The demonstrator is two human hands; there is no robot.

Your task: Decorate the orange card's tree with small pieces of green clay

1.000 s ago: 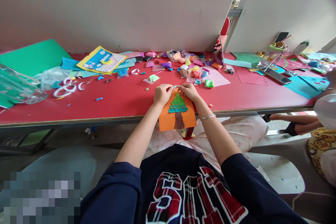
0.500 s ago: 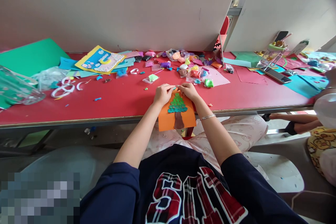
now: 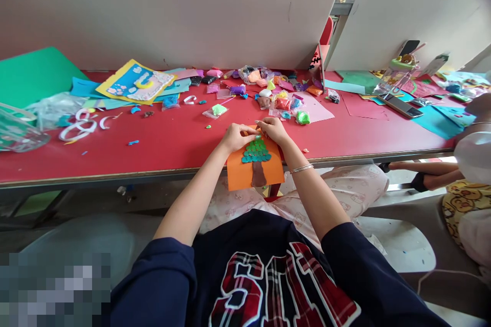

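An orange sheet of paper (image 3: 235,173) lies over the table's front edge, its lower part hanging past it. On it is a clay tree with a brown trunk (image 3: 258,174) and a crown (image 3: 256,153) of small overlapping pieces, teal below and brighter green above. My left hand (image 3: 238,137) has its thumb and fingers pinched together at the tip of the crown. My right hand (image 3: 273,131) is closed beside it, fingertips close to those of the left. Whatever small bit lies between the fingertips is too small to make out.
Several small bags of coloured clay (image 3: 282,103) lie behind my hands on the red table (image 3: 172,145). To the left are white paper strips (image 3: 76,130), a yellow-edged picture (image 3: 136,82) and a clear plastic cup (image 3: 23,133). A phone (image 3: 401,106) and another person's arm (image 3: 479,112) are at right.
My left fingertips have come down a little onto the tip of the crown, and the right hand has shifted slightly. The camera view has turned a little.
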